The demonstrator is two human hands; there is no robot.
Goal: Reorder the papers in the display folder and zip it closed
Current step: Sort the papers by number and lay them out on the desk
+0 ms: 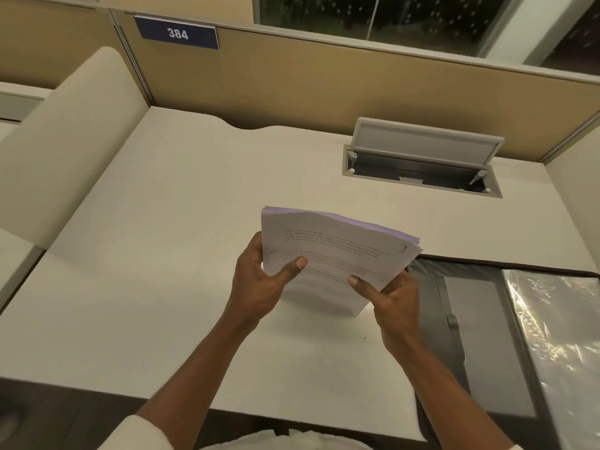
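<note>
the left hand (259, 284) and the right hand (389, 297) each gripped a side edge of a thick stack of printed papers (337, 251), thumbs pressed on the top sheet. the stack was held tilted over the white desk (156, 254), just left of the open display folder (480, 336), whose clear sleeves lay at the right. behind, a cable hatch (422, 164) stood open.

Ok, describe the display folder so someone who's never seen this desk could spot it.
On the white desk, look at the near right corner, just right of the papers held by the left hand and right hand. The folder lies open there: dark grey, with a glossy clear sleeve, unlike the pale flip-up hatch farther back.
</note>
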